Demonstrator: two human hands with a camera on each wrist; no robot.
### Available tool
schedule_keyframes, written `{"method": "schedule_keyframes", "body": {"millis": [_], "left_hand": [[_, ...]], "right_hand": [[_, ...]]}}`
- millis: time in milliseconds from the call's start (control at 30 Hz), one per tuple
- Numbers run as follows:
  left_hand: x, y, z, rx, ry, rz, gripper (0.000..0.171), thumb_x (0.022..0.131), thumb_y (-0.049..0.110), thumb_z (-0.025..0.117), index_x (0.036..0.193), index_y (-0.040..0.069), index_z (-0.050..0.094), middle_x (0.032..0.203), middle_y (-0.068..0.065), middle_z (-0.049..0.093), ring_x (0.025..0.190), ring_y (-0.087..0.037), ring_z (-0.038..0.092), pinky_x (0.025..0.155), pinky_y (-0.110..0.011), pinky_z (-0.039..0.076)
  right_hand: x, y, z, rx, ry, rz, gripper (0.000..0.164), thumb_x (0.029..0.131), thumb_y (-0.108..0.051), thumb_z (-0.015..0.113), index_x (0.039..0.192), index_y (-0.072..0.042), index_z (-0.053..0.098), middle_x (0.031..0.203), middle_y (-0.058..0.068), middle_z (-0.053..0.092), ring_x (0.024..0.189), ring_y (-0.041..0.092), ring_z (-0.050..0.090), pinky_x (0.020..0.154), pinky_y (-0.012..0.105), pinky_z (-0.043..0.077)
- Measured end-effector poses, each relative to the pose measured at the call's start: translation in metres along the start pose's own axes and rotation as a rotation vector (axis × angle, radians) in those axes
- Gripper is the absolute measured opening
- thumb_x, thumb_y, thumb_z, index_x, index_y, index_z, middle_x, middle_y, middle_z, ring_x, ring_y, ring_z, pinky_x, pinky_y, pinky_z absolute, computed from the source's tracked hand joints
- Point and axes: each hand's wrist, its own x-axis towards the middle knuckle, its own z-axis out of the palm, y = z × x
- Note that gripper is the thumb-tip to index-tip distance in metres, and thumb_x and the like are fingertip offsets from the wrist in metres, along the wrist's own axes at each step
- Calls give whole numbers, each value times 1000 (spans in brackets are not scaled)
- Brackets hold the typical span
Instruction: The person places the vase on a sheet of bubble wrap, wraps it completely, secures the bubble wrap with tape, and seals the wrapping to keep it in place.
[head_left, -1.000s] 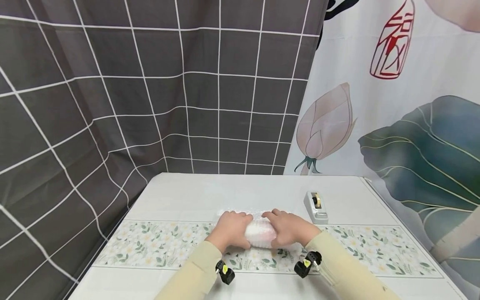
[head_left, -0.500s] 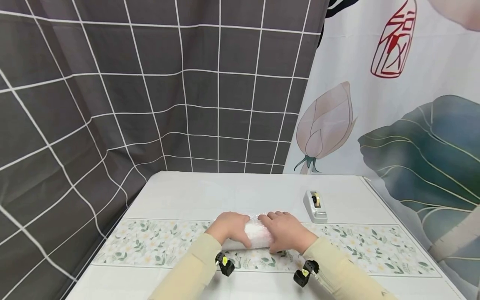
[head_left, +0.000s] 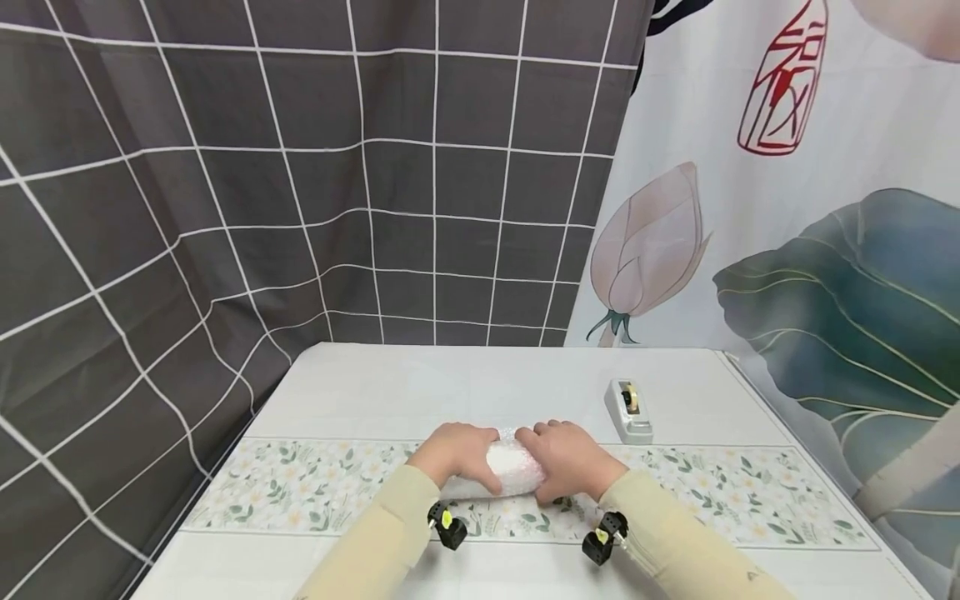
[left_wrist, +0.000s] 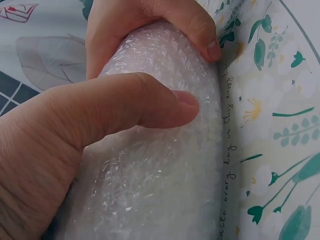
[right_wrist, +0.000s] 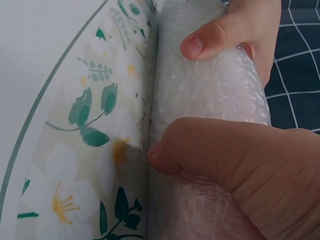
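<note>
A bubble-wrap bundle, roughly cylindrical, lies crosswise on the flowered strip of the table; a faint pink shows through its right part. My left hand grips its left part, thumb across the near side and fingers over the far side. On the right part, my right hand grips it the same way. In the left wrist view the left thumb presses the bubble wrap. The right wrist view shows the right thumb bent against the wrapped bundle near the table. What is inside the wrap is hidden, as are most fingertips.
A white tape dispenser with a yellowish roll stands behind and right of the right hand. The white table has a flowered band across it. A dark grid curtain hangs behind, and a lotus-print curtain at the right.
Both hands shift slightly on the bundle, and more of its near side at the left now shows below the left hand. In the last half second hardly anything moves.
</note>
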Motion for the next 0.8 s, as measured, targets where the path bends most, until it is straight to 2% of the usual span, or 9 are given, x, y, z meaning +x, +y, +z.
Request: {"method": "schedule_keyframes", "body": {"millis": [233,367,567,800], "left_hand": [[-7,-4,6,181,146,107,75,65,59,79,129,24,62,107,4,66,90,-17,63,82,-39,53],[-12,0,7,218,203,137,68,65,55,78,125,26,62,108,3,64,93,-19,62,85,-41,52],[-15,4,9,269,237,144,70,65,56,80,124,23,61,105,3,63,92,-18,60,85,-38,51],[-14,5,12,340,237,150,77,64,59,82,128,23,59,109,2,65,96,-19,62,88,-39,50]], "right_hand": [[5,-1,-4,85,-108,58,64,49,-35,86,104,-17,58,77,-7,60,66,12,56,60,33,50],[8,-1,-8,176,-199,119,60,49,-36,87,98,-20,56,74,-11,58,63,10,54,60,32,49],[10,2,-10,329,-297,192,52,52,-34,83,95,-22,58,77,-14,60,67,9,55,64,31,49],[16,6,-11,453,-390,276,51,52,-31,79,99,-23,61,85,-13,62,76,11,58,72,36,52]]}}
